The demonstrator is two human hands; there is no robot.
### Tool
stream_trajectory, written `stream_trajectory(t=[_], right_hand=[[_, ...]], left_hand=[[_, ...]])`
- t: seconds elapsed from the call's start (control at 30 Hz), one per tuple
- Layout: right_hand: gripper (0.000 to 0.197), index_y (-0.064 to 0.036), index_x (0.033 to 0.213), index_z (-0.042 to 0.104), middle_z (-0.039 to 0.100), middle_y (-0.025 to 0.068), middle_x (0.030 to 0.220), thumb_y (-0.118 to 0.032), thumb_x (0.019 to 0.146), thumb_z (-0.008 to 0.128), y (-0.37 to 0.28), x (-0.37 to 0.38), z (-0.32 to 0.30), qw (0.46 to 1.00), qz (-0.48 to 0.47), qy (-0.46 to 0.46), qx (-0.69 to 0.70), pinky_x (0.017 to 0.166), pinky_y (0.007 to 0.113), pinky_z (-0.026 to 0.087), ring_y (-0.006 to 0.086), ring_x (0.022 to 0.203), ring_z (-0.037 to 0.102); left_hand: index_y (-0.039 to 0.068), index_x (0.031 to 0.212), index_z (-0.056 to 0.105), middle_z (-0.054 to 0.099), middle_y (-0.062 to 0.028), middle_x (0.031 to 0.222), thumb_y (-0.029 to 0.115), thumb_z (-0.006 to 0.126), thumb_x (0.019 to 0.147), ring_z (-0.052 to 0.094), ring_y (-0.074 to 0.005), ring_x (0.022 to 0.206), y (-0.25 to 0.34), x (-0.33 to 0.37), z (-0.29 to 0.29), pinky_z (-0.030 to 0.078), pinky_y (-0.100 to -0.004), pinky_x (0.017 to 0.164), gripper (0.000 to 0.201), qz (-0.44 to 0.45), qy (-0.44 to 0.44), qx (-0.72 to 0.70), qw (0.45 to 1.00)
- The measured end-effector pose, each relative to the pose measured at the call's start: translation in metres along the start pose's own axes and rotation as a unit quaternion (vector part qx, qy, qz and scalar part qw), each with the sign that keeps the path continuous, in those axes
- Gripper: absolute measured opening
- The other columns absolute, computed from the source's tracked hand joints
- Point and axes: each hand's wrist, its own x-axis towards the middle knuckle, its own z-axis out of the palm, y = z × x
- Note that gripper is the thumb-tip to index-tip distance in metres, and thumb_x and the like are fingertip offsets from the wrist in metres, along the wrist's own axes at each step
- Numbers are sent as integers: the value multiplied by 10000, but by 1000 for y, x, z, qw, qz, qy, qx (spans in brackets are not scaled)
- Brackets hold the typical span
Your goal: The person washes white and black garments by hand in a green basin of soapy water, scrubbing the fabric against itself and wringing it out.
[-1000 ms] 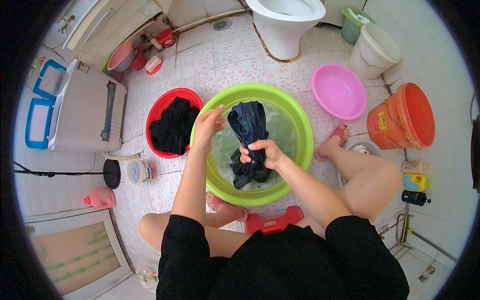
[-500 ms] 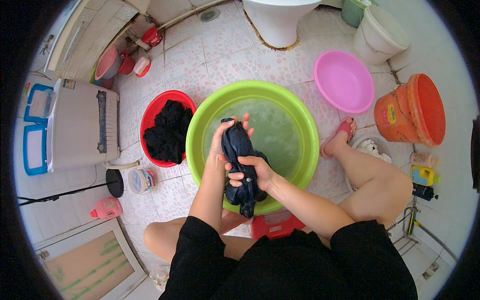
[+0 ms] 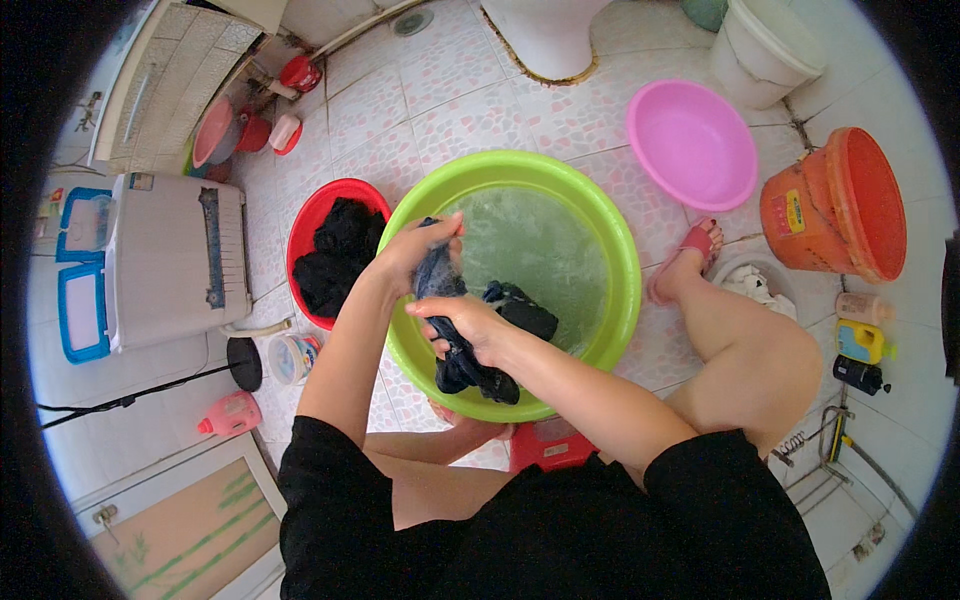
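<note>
Over the left part of a big green basin of cloudy, sudsy water, I grip a wet dark-blue garment. My left hand is closed round its upper end. Lower down, my right hand wraps the cloth, thumb pointing left. Bunched folds hang below the right hand near the basin's front rim. Another dark bundle lies in the water just right of my right hand; whether it joins the held cloth is hidden. What kind of garment this is, I cannot make out.
Left of the basin, a red tub holds black clothes. A pink basin and an orange bucket stand to the right. A white-and-blue washing machine is at the left, a toilet at the far side.
Both hands have shifted left with the garment, and my left hand has turned over its top, its fingers now closed. A dark bundle now shows separately in the water to the right.
</note>
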Motion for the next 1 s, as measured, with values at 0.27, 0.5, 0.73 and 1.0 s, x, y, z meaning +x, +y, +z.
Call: stream_trajectory(t=[0.27,0.5,0.73,1.0], right_hand=[[108,-63,664,505,451,36,516,-134,711,572,7,18,4,992,-78,68,-73,393,246,315,128,396,405],[218,-8,695,568,539,76,603,-223,722,582,13,38,-21,957,-97,193,-195,458,314,380,164,500,488],[286,-24,865,581,597,195,875,-282,748,540,34,64,-69,783,-236,250,-518,673,427,445,371,844,553],[509,40,1062,435,557,200,961,-218,677,645,23,43,-71,763,-220,238,-559,780,339,417,294,928,542]], left_hand=[[5,671,555,562,-124,610,315,557,785,544,-254,533,-3,15,5,444,-364,532,331,111,159,420,887],[-44,742,609,589,-249,776,268,491,781,580,-390,750,-24,30,26,462,-445,712,336,173,267,642,697],[-34,729,603,589,-252,768,239,501,777,581,-389,755,-47,42,39,462,-446,718,295,157,277,666,674],[-1,1113,339,505,-214,1016,452,709,627,555,-255,885,-66,19,-10,455,-394,718,761,259,316,303,861]])
